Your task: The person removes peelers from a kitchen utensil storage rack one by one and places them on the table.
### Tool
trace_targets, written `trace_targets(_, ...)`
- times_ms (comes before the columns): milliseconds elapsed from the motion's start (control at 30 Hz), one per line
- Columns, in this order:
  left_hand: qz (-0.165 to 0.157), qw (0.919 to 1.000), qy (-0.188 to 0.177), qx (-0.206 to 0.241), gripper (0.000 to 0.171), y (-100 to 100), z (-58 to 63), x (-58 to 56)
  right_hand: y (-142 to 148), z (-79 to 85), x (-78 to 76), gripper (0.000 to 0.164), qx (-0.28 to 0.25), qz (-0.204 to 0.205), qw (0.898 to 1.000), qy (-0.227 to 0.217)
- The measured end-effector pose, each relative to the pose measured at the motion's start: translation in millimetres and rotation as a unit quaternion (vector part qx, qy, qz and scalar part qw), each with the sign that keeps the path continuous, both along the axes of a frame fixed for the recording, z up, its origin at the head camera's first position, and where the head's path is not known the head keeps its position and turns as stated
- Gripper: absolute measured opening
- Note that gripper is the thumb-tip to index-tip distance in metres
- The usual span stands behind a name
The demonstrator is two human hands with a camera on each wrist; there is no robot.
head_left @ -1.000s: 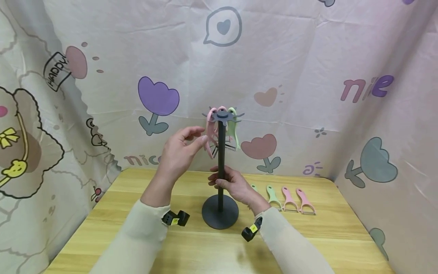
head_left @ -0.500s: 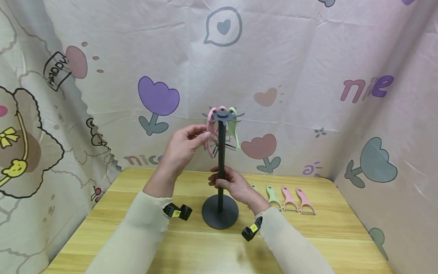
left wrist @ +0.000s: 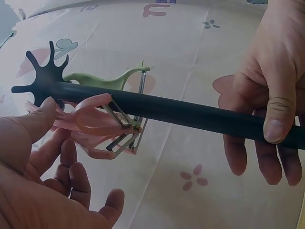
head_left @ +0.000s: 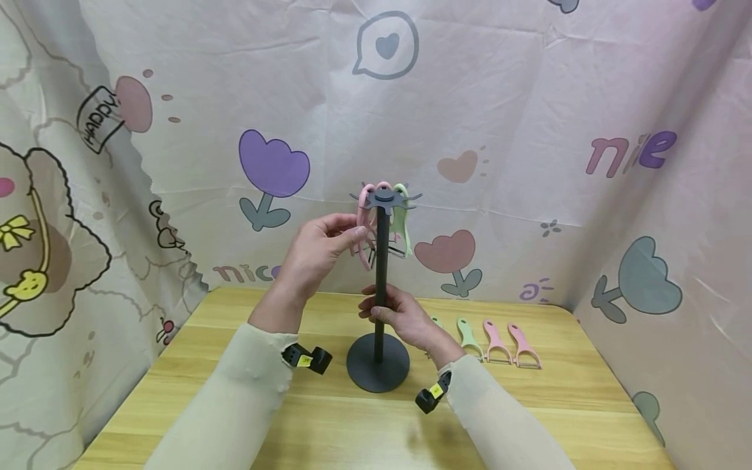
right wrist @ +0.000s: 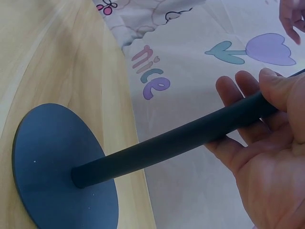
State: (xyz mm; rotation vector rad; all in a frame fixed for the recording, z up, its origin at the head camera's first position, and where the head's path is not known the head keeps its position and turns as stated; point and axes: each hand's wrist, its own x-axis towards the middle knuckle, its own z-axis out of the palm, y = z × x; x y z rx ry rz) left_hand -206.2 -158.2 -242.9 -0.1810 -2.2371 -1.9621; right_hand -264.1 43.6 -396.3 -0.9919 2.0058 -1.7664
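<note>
A dark stand has a slim pole [head_left: 381, 274], a round base [right wrist: 57, 162] and a ring of hooks [head_left: 384, 198] on top. Pink peelers hang on its left and far sides, with a green peeler [left wrist: 107, 81] beside them. My left hand [head_left: 317, 248] pinches the nearest pink peeler [left wrist: 90, 114] between thumb and forefinger, its other fingers loosely bent. Lower down, my right hand [head_left: 405, 318] holds the pole, thumb on the near side and fingers behind, as the right wrist view shows. The stand is upright on the table.
On the wooden table [head_left: 341, 431], right of the stand, lie two pink peelers [head_left: 496, 341] and a green peeler [head_left: 468, 336] in a row. Another green one [head_left: 435, 320] is mostly hidden behind my right wrist. A printed curtain [head_left: 505, 85] hangs close behind and at both sides.
My left hand has moved slightly right and up, its thumb coming onto the hanging pink peeler. The right hand keeps its hold on the pole.
</note>
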Motion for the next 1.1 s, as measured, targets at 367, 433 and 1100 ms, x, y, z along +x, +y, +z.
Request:
trace_targets(367, 0.008, 0.9997, 0.017, 0.018, 0.035, -2.5, 1.3, 3.8, -0.9, 0.5, 0.3, 0.034, -0.001, -0.006, 1.000, -0.008)
trace_targets(433, 0.012, 0.9996, 0.017, 0.020, 0.035, -2.8, 1.5, 4.4, -0.8, 0.4, 0.0, 0.034, 0.001, -0.008, 1.000, -0.008)
trace_targets(1100, 0.017, 0.9993, 0.029, 0.016, 0.038, -5.2, 0.7, 8.9, -1.5, 0.6, 0.6, 0.037, 0.002, -0.019, 1.000, -0.016)
